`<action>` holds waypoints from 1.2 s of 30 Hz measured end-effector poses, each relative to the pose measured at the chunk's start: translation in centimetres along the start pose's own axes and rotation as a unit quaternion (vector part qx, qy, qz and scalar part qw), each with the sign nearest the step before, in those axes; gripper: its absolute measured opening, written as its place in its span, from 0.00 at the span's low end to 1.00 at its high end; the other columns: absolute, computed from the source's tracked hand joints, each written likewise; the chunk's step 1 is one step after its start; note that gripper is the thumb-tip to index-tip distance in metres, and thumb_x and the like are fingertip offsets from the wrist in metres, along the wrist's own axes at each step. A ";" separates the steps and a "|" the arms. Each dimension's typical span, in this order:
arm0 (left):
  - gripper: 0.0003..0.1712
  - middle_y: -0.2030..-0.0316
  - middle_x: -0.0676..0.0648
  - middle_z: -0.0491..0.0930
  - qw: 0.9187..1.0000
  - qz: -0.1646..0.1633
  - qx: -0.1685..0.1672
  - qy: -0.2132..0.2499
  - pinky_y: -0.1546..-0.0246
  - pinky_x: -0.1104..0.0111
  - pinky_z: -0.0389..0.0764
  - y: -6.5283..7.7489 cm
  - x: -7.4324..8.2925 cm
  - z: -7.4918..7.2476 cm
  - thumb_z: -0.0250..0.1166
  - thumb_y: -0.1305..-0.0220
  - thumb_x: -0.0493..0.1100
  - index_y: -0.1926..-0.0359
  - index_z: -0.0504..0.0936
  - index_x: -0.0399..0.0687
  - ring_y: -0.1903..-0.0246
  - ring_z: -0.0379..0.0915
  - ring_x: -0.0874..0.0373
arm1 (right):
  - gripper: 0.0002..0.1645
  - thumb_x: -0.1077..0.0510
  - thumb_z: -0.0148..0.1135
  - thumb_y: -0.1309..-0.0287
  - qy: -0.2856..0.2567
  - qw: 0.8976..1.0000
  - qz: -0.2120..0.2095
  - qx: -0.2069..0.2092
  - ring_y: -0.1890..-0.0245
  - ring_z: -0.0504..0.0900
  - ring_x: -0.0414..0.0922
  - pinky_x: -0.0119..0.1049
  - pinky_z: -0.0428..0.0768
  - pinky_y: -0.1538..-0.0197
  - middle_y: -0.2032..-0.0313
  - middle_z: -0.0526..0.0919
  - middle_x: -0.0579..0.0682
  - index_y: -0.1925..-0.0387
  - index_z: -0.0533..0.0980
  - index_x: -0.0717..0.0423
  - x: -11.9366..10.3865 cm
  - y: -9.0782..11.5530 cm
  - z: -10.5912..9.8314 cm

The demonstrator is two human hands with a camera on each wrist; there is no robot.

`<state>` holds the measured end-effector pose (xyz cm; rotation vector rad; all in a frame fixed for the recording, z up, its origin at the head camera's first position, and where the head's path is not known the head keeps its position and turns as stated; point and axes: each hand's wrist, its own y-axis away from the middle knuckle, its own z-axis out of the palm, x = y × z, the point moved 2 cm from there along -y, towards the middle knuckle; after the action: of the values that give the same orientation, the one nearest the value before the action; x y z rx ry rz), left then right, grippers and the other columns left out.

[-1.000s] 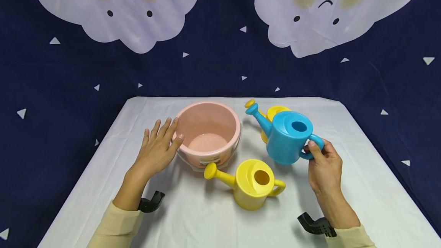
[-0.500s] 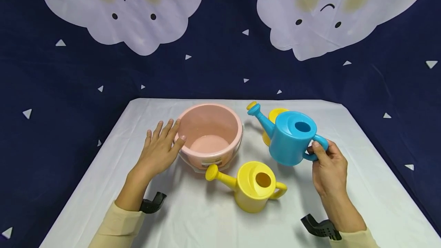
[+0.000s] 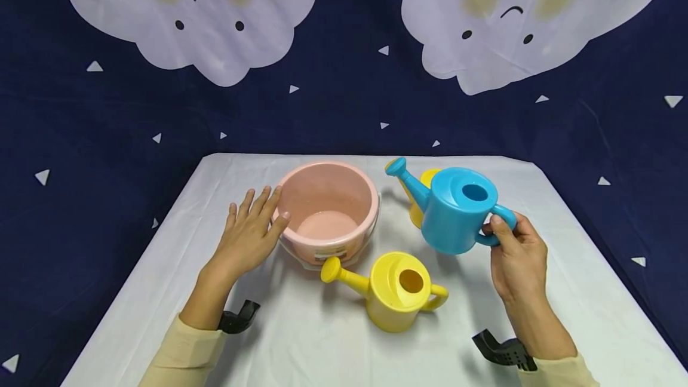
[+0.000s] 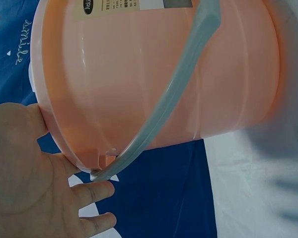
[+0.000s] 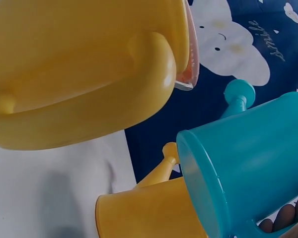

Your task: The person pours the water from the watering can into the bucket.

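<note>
My right hand grips the handle of a blue watering can, held upright and raised off the table, its spout to the left. In the right wrist view the blue can's base shows, and only a few of my fingers are visible. With fingers spread and fairly straight, my left hand rests at the left rim of a pink bucket. The left wrist view shows the bucket's grey handle hanging along its side. A yellow watering can stands in front of the bucket, right of its middle.
A second yellow watering can stands behind the blue one and is mostly hidden by it. White cloth covers the table. Behind its far edge hangs a dark blue curtain with clouds and small triangles.
My right hand has carried the blue watering can a little to the right and slightly up. My left hand stays at the bucket's rim. The head view has shifted slightly.
</note>
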<state>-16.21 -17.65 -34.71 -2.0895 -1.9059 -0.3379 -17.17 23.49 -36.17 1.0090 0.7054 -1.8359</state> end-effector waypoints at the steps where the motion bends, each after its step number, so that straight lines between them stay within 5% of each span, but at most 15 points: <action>1: 0.38 0.25 0.43 0.43 1.000 0.000 0.000 0.000 0.32 0.38 0.29 0.0 0.0 0.0 0.32 0.30 0.68 0.25 0.41 0.60 0.26 0.26 0.41 | 0.09 0.67 0.65 0.48 0.002 1.000 -0.002 -0.003 0.68 0.77 0.45 0.31 0.78 0.55 0.68 0.74 0.51 0.64 0.77 0.67 0.0 0.0 0.0; 36: 0.37 0.25 0.43 0.43 1.000 0.001 -0.001 0.000 0.31 0.38 0.29 0.0 0.0 0.1 0.31 0.30 0.68 0.25 0.41 0.61 0.26 0.27 0.40 | 0.06 0.68 0.63 0.46 0.000 0.999 -0.020 -0.031 0.71 0.76 0.44 0.31 0.77 0.61 0.73 0.76 0.50 0.64 0.77 0.66 -1.4 -0.1 1.3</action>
<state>-16.22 -17.65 -34.79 -2.0923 -1.9052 -0.3392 -17.38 23.13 -34.25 0.9606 0.7825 -1.8372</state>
